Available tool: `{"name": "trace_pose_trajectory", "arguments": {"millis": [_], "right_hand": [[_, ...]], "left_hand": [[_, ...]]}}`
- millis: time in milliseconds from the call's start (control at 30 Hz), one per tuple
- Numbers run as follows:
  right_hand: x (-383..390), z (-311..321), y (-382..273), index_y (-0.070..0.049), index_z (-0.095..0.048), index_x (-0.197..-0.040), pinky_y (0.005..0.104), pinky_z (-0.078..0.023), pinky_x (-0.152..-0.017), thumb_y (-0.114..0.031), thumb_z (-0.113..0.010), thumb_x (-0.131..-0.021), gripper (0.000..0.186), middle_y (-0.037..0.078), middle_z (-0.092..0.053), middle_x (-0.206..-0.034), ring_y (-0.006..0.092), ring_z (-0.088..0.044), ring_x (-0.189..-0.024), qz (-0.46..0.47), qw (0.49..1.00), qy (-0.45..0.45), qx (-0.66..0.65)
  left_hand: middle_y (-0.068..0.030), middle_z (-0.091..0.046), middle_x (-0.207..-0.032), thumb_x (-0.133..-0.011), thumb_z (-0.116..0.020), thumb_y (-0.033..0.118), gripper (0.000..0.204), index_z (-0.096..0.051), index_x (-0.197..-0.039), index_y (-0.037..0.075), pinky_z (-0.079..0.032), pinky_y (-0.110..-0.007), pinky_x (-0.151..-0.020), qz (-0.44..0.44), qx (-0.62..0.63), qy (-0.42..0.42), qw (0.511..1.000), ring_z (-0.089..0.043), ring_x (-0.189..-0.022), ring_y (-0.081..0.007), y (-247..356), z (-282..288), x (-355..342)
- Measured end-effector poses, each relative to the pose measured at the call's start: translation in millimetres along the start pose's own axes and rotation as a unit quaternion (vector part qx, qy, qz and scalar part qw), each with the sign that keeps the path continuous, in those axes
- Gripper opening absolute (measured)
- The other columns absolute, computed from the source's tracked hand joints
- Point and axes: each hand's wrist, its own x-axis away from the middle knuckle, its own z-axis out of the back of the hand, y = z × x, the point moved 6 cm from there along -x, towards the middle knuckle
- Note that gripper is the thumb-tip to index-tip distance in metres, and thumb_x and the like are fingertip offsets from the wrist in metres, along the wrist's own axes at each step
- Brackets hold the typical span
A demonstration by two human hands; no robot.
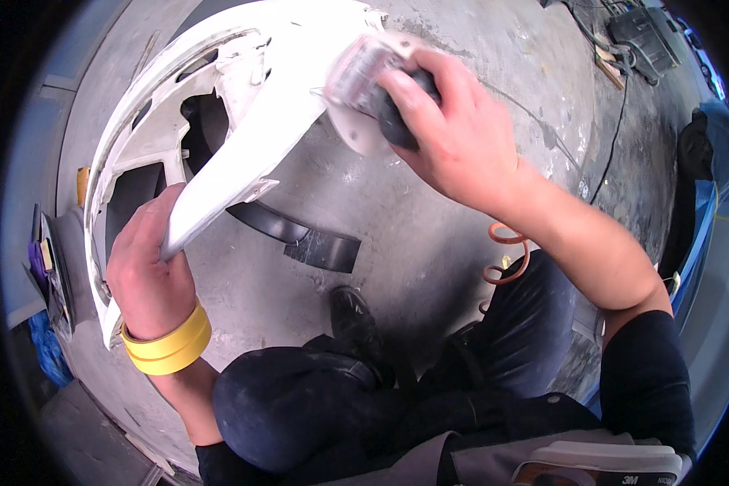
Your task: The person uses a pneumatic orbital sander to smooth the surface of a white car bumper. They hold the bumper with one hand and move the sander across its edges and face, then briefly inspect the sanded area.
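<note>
A white car bumper (255,138) with open grille cut-outs curves across the upper left. My left hand (152,263) is closed round its near edge, fingers on the outer side. A roll of yellow tape (168,338) sits round my left wrist like a bracelet. In my right hand (454,130) is a dusty sander (368,77) with a black grip and a round pale pad, blurred by motion. The pad lies against or just over the bumper's far right part; exact contact cannot be made out.
A black curved strip (324,249) lies on the grey floor beneath the bumper. An orange coiled hose (506,275) hangs beside my right knee. A dark boxy item (644,40) and cables lie at the far right. Blue plastic sheeting (725,146) hangs at the right edge.
</note>
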Motion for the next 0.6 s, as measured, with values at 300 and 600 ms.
{"name": "trace_pose_trajectory", "arguments": {"millis": [300, 600], "right_hand": [[45.2, 4.7, -4.8, -0.013, -0.053, -0.135, 0.0439, -0.06, -0.078, -0.022, -0.09, -0.075, 0.072, 0.017, -0.054, -0.13, 0.0392, -0.066, -0.104, -0.123, 0.98, -0.065, -0.145], [28.4, -17.1, 49.5, -0.004, -0.052, -0.139, 0.0451, -0.054, -0.094, -0.035, -0.084, -0.084, 0.07, 0.023, -0.058, -0.126, 0.0388, -0.065, -0.11, -0.369, 0.916, -0.069, -0.143]], "left_hand": [[-0.0189, -0.074, -0.111, -0.076, -0.064, -0.016, 0.049, -0.073, -0.119, 0.007, -0.054, -0.042, -0.095, -0.005, -0.041, 0.015, 0.999, -0.07, -0.105, -0.0396, 1.5, -9.3, 4.5], [-0.0175, -0.073, -0.111, -0.073, -0.066, -0.015, 0.053, -0.072, -0.121, 0.008, -0.052, -0.043, -0.098, -0.025, -0.06, 0.006, 0.998, -0.069, -0.106, -0.0381, -3.0, -16.2, 8.3]]}}
